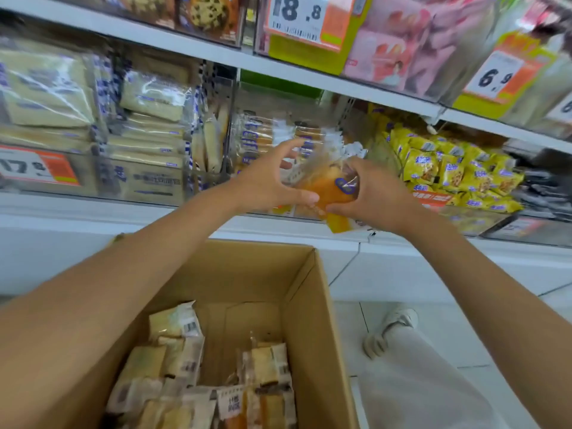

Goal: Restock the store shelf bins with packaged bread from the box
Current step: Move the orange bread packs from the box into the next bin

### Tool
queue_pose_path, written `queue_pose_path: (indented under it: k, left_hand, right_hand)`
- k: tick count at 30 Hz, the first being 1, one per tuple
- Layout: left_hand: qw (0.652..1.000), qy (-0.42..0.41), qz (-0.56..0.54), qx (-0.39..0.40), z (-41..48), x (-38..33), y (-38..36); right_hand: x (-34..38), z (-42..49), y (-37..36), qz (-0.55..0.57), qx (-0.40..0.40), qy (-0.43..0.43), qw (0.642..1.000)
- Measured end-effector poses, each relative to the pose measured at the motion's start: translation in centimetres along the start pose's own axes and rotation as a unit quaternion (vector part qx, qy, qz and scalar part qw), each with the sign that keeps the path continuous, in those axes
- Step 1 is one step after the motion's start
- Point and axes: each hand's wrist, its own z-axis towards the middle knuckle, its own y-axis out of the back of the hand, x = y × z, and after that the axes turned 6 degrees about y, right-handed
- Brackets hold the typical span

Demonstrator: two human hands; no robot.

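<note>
Both hands point(272, 178) point(374, 193) grip crinkly clear-wrapped golden bread point(329, 188)

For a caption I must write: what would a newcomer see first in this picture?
The left hand and right hand hold an orange bread pack together at mid-frame, before the shelf. Below them an open box holds more packs. Bright yellow snacks crowd the shelf's right side.
</note>
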Motion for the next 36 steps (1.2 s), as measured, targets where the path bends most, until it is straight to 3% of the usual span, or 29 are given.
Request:
queue_pose_path:
  k: [2,4,9,13,16,18,20,23,28,30,33,36]
  left_hand:
    - [0.996,-0.025,0.071,-0.052,2.0,-0.6,0.8]
    - [0.981,-0.043,0.175,-0.066,4.5,-0.6,0.9]
    - [0.906,-0.058,0.416,0.052,9.9,0.8,-1.2]
    - [0.907,-0.035,0.414,0.062,11.1,2.6,-1.8]
    - [0.906,-0.047,0.416,0.057,11.0,2.6,-1.7]
    - [0.907,-0.044,0.415,0.057,11.1,2.7,-1.7]
    - [0.91,-0.038,0.408,0.06,11.1,2.7,-1.7]
    - [0.913,-0.032,0.403,0.061,11.1,2.8,-1.7]
    - [0.911,-0.025,0.406,0.064,11.0,2.6,-1.7]
    - [0.913,-0.024,0.403,0.063,11.0,2.7,-1.7]
    - [0.913,-0.023,0.402,0.06,11.1,2.8,-1.8]
    - [0.913,-0.022,0.402,0.06,11.1,2.8,-1.9]
  right_hand:
    - [-1.8,1.0,1.8,-0.007,-0.113,-0.019,0.993]
    - [-3.5,2.1,2.5,-0.045,-0.165,-0.046,0.984]
    - [-7.9,6.0,0.8,-0.139,-0.111,-0.183,0.967]
    - [-9.7,10.0,-0.6,-0.171,0.013,-0.257,0.951]
    - [-10.2,12.4,-1.9,-0.097,0.077,-0.253,0.959]
    - [-11.6,13.1,-2.7,-0.056,0.025,-0.252,0.966]
    - [-12.8,12.8,-2.0,-0.088,-0.009,-0.243,0.966]
    - [-12.9,12.7,-0.7,-0.13,0.047,-0.252,0.958]
    - [-12.2,13.2,-3.8,-0.14,0.066,-0.205,0.967]
    - [-11.6,12.8,-4.3,-0.07,0.024,-0.218,0.973]
    - [-10.7,11.2,-4.8,-0.126,-0.083,-0.12,0.981]
    - [-11.7,11.4,-5.8,0.002,0.05,-0.113,0.992]
